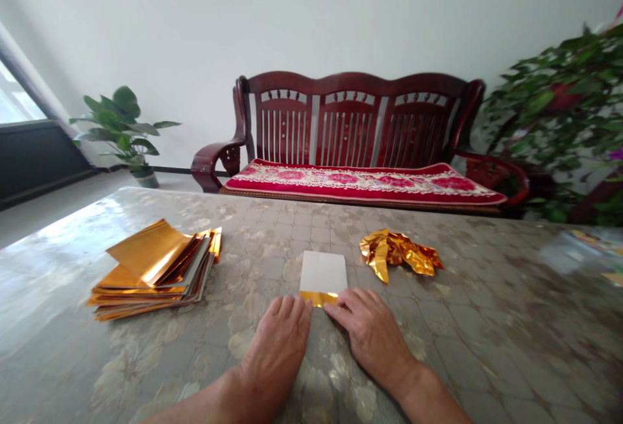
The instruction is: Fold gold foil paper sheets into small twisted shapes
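Note:
A sheet of gold foil paper (324, 271) lies on the table in front of me, its pale side up. Along its near edge a strip is folded over, so a gold band shows. My left hand (285, 326) has its fingers together, the fingertips on the left end of that fold. At the right end, my right hand (367, 326) grips the fold with curled fingers, index finger and thumb at the edge. Both thumbs are partly hidden. To the left sits a stack of gold foil paper (150, 268); crumpled gold foil (399, 254) lies to the right.
The table (253, 229) has a patterned, glossy cover. A clear plastic bag (584, 252) rests at its right edge. Beyond the table stand a dark red wooden bench (348, 122) with a red floral cushion (360, 180), a potted plant (124, 128) and leafy vines (559, 106).

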`<state>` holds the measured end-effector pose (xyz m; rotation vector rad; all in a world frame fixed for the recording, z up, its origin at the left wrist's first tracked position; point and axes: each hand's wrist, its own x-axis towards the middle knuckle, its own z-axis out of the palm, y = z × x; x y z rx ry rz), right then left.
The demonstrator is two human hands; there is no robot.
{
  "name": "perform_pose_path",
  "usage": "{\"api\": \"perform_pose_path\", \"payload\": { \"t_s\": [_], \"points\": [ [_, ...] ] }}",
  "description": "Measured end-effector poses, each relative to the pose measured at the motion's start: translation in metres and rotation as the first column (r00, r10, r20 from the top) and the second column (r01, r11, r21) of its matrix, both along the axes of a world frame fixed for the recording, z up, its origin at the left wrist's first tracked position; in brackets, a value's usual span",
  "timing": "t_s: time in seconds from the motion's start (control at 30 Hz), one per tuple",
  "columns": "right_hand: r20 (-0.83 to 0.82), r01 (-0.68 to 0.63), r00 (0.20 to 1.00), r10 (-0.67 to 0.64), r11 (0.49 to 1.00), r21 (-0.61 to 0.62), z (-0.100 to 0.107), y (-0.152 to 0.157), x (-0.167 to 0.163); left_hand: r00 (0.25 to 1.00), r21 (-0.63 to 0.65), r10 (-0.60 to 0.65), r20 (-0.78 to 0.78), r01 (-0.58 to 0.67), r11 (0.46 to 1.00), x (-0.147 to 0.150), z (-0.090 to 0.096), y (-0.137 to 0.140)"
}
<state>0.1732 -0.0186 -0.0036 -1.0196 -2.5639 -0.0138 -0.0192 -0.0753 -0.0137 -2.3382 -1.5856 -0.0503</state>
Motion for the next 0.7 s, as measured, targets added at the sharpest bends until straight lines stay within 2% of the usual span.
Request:
{"api": "perform_pose_path", "payload": {
  "t_s": [0.23, 0.7],
  "points": [
    [-0.022, 0.017, 1.0, -0.017, 1.0, -0.004, 0.0, 0.001, 0.001, 0.995, -0.025, 0.027, -0.091, -0.03, 0.999, 0.0, 0.001, 0.001],
    [-0.107, 0.061, 0.993, -0.059, 0.998, 0.013, 0.0, 0.007, 0.014, 0.998, -0.092, 0.023, -0.065, -0.029, 0.995, -0.001, 0.011, 0.0]
  ]
}}
